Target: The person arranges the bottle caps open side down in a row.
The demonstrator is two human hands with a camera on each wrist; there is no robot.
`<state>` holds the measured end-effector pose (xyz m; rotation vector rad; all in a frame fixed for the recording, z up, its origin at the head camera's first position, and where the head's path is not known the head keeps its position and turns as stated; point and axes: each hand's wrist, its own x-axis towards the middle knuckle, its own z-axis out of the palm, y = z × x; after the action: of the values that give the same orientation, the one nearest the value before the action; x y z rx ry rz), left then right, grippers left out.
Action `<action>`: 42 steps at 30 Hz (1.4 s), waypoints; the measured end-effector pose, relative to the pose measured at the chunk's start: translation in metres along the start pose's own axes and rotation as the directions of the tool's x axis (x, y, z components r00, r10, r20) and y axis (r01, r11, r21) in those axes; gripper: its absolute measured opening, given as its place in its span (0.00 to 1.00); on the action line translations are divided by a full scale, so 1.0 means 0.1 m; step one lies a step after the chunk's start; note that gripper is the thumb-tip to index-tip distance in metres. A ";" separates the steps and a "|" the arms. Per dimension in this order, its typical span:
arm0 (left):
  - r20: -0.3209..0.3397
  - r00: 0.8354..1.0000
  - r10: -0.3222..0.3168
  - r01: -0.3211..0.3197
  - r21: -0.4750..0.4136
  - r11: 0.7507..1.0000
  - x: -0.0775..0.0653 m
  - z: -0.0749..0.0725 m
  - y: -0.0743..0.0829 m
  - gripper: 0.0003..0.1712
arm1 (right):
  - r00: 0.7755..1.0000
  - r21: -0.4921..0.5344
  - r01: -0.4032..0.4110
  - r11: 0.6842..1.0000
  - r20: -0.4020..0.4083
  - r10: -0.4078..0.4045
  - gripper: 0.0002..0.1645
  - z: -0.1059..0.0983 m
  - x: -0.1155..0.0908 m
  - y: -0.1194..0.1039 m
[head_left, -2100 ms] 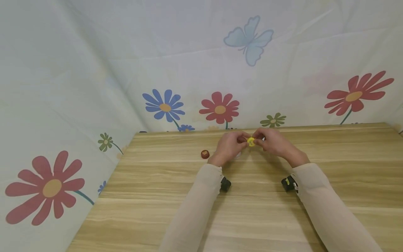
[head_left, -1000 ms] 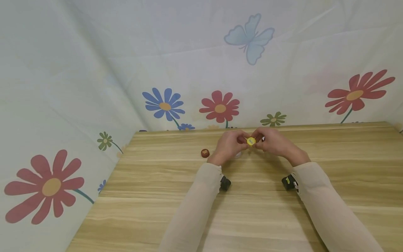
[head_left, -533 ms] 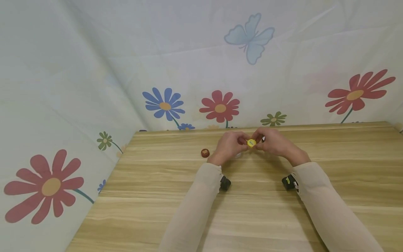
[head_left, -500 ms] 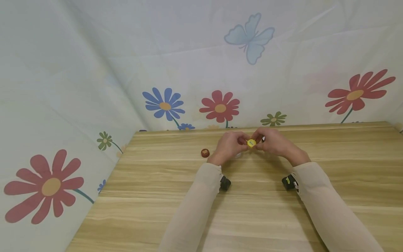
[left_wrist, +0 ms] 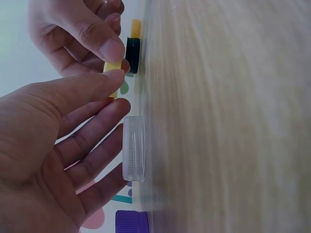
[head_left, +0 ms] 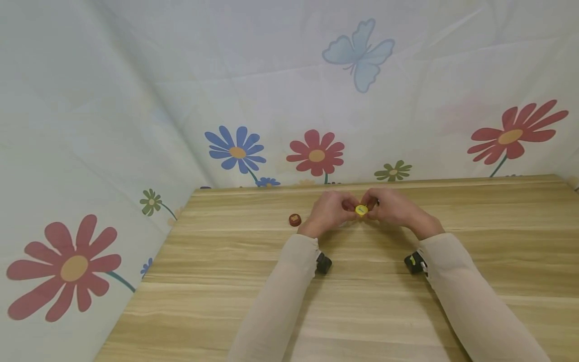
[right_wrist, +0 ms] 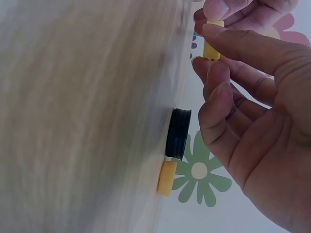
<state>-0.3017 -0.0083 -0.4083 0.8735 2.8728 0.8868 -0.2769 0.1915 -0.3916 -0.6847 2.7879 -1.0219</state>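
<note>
Near the back of the wooden table, both hands pinch one small yellow bottle cap (head_left: 361, 210), its round printed face turned up. My left hand (head_left: 332, 209) has thumb and index finger on the cap's left side. From the right, my right hand (head_left: 391, 207) grips the opposite side with thumb and fingertips. In the left wrist view, a clear ridged cap (left_wrist: 134, 148) stands beside the left hand's lower fingers. A black cap (right_wrist: 178, 133) and an orange-yellow cap (right_wrist: 167, 178) sit near the right hand in the right wrist view; the hand mostly hides them from the head view.
A brown-red cap (head_left: 295, 219) lies on the table (head_left: 362, 311) left of the left hand. The left wrist view shows a purple cap (left_wrist: 131, 222) at its bottom edge. Behind the table hangs a white cloth (head_left: 271, 75) printed with flowers and a butterfly.
Both hands have come slightly down and nearer with the yellow cap. Its tilt has changed, and the printed face shows more plainly than two seconds ago. The brown-red cap has stayed put.
</note>
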 end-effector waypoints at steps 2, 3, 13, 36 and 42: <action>0.006 1.000 0.005 -0.005 0.005 1.000 0.00 0.00 0.00 0.12 | 1.000 0.004 -0.002 1.000 0.005 0.002 0.12 0.01 0.00 0.00; 0.009 1.000 0.007 -0.007 0.010 1.000 0.00 0.00 0.00 0.12 | 1.000 0.004 -0.003 1.000 0.006 0.003 0.12 0.01 0.00 0.00; 0.040 0.999 -0.004 0.003 0.036 0.999 -0.04 0.00 0.04 0.11 | 1.000 0.009 -0.008 1.000 0.015 0.008 0.13 0.04 0.00 0.03; 0.062 0.998 -0.003 -0.003 0.109 0.994 -0.03 0.02 0.06 0.11 | 0.999 0.008 -0.029 1.000 0.037 0.029 0.13 0.06 -0.01 0.04; 0.064 0.998 -0.004 -0.003 0.106 0.994 -0.03 0.02 0.06 0.11 | 0.998 0.018 -0.039 0.999 0.040 0.038 0.13 0.06 -0.02 0.02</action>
<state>-0.2958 -0.0047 -0.4067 0.8924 2.8877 0.6975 -0.2749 0.1903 -0.3975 -0.6390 2.7426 -1.0150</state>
